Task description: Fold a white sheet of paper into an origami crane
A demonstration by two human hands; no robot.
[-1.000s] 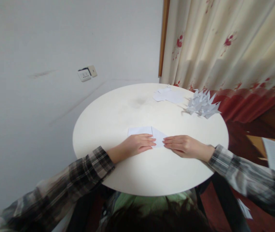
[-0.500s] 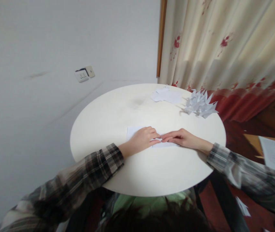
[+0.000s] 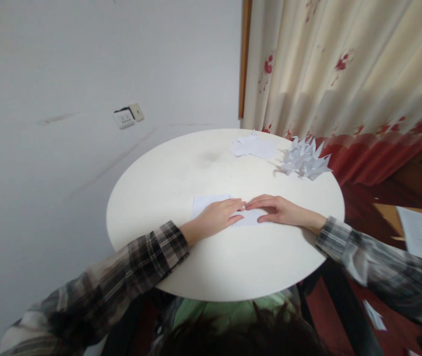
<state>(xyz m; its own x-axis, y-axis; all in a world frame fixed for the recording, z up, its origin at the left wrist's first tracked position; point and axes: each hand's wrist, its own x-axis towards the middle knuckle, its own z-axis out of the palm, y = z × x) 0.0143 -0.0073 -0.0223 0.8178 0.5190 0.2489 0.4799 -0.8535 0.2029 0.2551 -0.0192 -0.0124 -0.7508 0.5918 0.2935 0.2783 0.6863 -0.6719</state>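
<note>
1. Your sheet of paper (image 3: 208,201) lies on the white table (image 3: 211,269), just below the centre of the frame, partly covered by both hands. Its left end shows past your knuckles, and another part shows between your thumbs.
2. Your left hand (image 3: 216,216) rests palm down over the middle of the sheet, moderately wide – the thumb stands apart from the fingers, with paper visible in the gap.
3. Your right hand (image 3: 278,209) arches over the sheet's right part, thumb well apart from the fingers, its fingertips close to those of the left. What the tips do to the paper between them is too small to tell.
4. The step in hand looks like lining up or pressing a fold. The next move would call for the left hand to steady the sheet while the right runs firmly along the crease – edges matched first.
5. Towards the upper right sit flat paper pieces (image 3: 255,147) and, beside them, a cluster of pointed folded papers (image 3: 305,160).
</note>
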